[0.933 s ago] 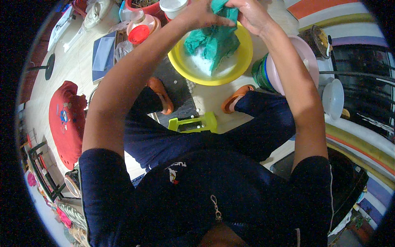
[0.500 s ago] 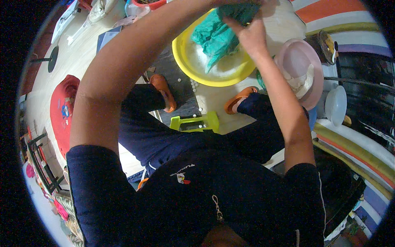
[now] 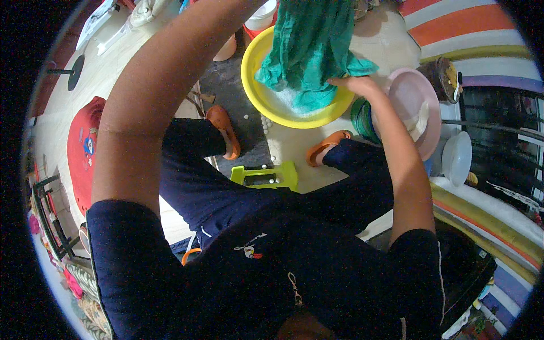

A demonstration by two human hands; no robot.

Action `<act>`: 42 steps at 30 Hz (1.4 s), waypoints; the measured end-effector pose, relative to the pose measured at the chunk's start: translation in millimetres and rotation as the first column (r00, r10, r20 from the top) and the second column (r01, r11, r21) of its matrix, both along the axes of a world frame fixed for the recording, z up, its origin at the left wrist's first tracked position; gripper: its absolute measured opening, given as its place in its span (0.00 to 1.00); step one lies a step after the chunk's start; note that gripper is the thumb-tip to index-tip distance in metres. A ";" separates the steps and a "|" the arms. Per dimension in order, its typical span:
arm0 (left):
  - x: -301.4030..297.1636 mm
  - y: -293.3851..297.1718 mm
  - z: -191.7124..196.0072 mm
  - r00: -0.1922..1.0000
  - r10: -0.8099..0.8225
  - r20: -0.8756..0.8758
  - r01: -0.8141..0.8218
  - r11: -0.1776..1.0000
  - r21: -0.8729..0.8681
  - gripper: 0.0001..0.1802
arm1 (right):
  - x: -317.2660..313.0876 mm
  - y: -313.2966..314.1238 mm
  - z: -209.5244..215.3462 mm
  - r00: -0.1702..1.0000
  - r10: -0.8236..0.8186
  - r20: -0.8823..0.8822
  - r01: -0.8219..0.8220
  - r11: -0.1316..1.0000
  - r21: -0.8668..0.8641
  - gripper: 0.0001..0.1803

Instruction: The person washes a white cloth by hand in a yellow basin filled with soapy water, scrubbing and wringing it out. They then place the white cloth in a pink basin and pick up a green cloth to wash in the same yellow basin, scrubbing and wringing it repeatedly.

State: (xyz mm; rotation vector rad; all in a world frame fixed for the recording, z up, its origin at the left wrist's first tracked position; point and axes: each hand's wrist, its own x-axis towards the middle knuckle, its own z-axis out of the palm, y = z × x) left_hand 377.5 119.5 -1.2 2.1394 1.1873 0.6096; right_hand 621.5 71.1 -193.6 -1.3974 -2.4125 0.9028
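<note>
Lime-green plastic frame (image 3: 292, 177) is sitting low over the floor (image 3: 290, 146); small white balls (image 3: 266, 122) are lying at it, more clustering just beyond. Dark mat (image 3: 253, 148) is stretching away on frame's far side. Red cartoon-printed thing (image 3: 82, 161) is standing well left of frame; round black base (image 3: 75, 72) is resting beyond-left. Pink basin (image 3: 416, 85) is sitting right of frame and beyond, pale item (image 3: 421, 122) lying inside. White bowl (image 3: 458, 158) is sitting farther right of frame.

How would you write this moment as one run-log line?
left hand: out of view; right hand: touching green cloth; green cloth: hanging over yellow basin; yellow basin: white foam inside; pink basin: at right
</note>
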 end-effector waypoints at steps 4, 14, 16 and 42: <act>1.3 3.5 5.6 0.994 -0.108 -0.019 0.110 0.985 0.132 0.24 | -0.1 0.7 47.6 0.841 -0.207 -0.500 0.127 0.974 -0.189 0.51; 34.1 -14.0 -30.7 0.867 -0.111 0.485 0.120 0.993 0.011 0.17 | -41.0 19.0 127.2 0.911 -0.134 -0.390 0.252 0.929 0.272 0.28; 25.0 -17.1 -52.0 0.780 -0.013 0.626 -0.010 0.999 0.033 0.14 | -30.9 27.4 120.4 0.794 -0.249 -0.554 0.265 0.963 -0.053 0.19; -35.9 -90.0 -226.6 0.675 0.559 0.482 0.106 0.573 -0.813 0.16 | -5.0 15.0 113.3 0.532 -0.489 -0.691 0.045 0.831 -0.554 0.17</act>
